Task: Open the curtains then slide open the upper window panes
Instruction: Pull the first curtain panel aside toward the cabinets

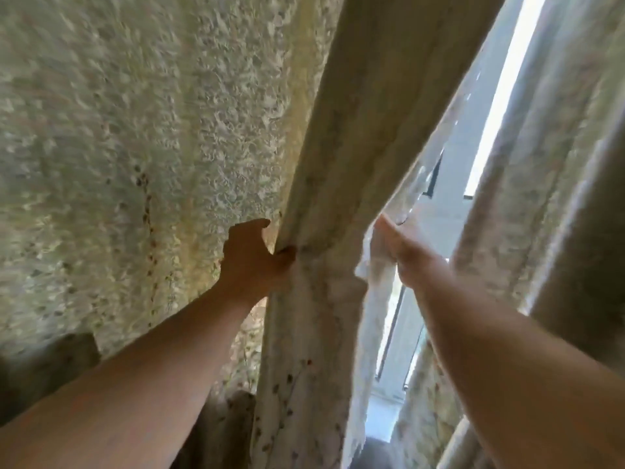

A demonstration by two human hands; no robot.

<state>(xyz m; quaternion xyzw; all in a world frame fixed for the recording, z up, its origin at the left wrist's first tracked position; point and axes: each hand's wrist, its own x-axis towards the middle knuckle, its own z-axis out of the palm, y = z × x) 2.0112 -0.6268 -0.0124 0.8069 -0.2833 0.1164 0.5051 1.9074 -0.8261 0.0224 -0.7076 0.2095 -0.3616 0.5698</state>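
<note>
Support: white window sill (382, 406), a narrow pale ledge at the foot of the white-framed window (449, 170), seen only through the gap between the cream floral-print curtains (314, 333), largely hidden by fabric and blurred, with nothing discernible lying on its visible strip.

left hand (252, 255) gripping curtain (324, 204), window (453, 170) beyond

Lower left: a dark brown, blurred mass (44, 370), its identity unclear. Bottom centre: a pale white ledge (384, 412), and just below it a strip of dark grey surface (373, 450).
</note>
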